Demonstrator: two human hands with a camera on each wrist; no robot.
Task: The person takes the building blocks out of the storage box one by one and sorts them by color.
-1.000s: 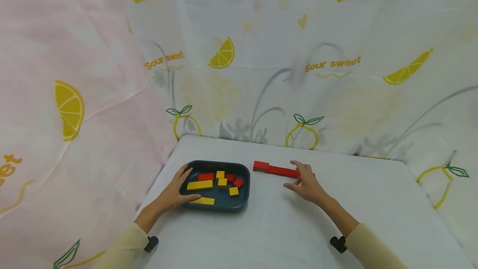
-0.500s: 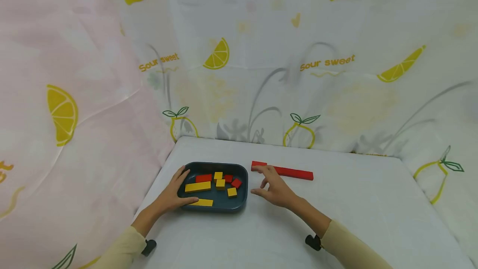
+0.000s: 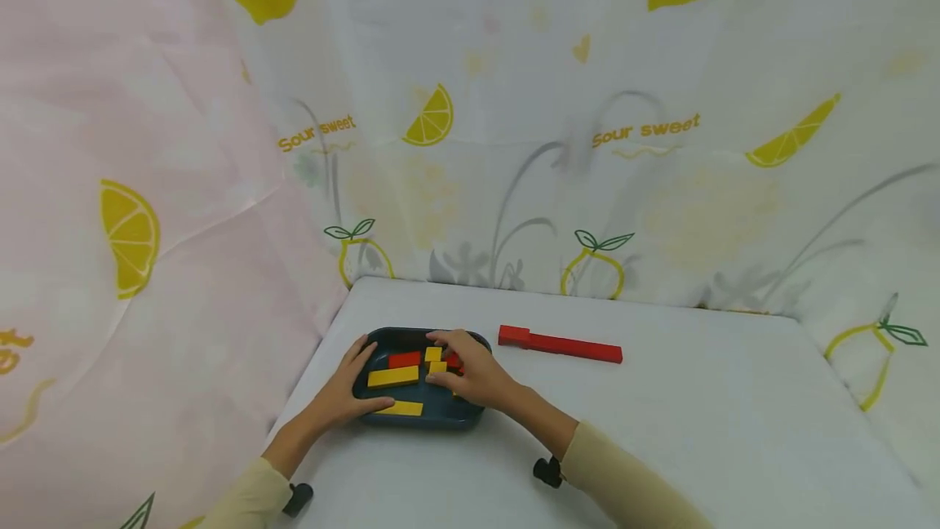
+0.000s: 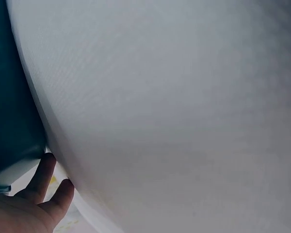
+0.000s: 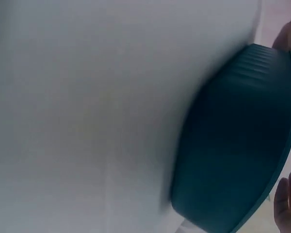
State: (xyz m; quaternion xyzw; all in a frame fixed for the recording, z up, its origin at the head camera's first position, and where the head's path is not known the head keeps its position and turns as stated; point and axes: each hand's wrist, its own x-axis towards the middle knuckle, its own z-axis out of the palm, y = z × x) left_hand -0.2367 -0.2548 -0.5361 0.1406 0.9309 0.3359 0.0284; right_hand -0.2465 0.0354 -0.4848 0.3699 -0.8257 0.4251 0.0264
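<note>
A dark blue-green tray [image 3: 441, 423] stands on the white table, with red and yellow blocks inside. My left hand [image 3: 343, 394] holds its left end, thumb over the near rim and fingers at the far left corner. Over the tray's right half is my right hand [image 3: 473, 370], its thumb and fingers spread on either side of a yellow cube [image 3: 433, 354] and another close by. Whether they touch the cubes I cannot tell. Left of these lie a long yellow block [image 3: 392, 377], a red block [image 3: 404, 360] and a yellow block [image 3: 406, 408] partly under the left thumb.
Right of the tray, a long red block [image 3: 573, 346] lies on the table [image 3: 661, 431] with a shorter red block [image 3: 513, 335] at its left end. A lemon-printed cloth [image 3: 507, 186] hangs behind the table and another stretch [image 3: 206, 251] along its left.
My right hand has moved left from the long red block to above the cubes in the tray, its fingers staying apart. The left hand keeps its place on the tray.
</note>
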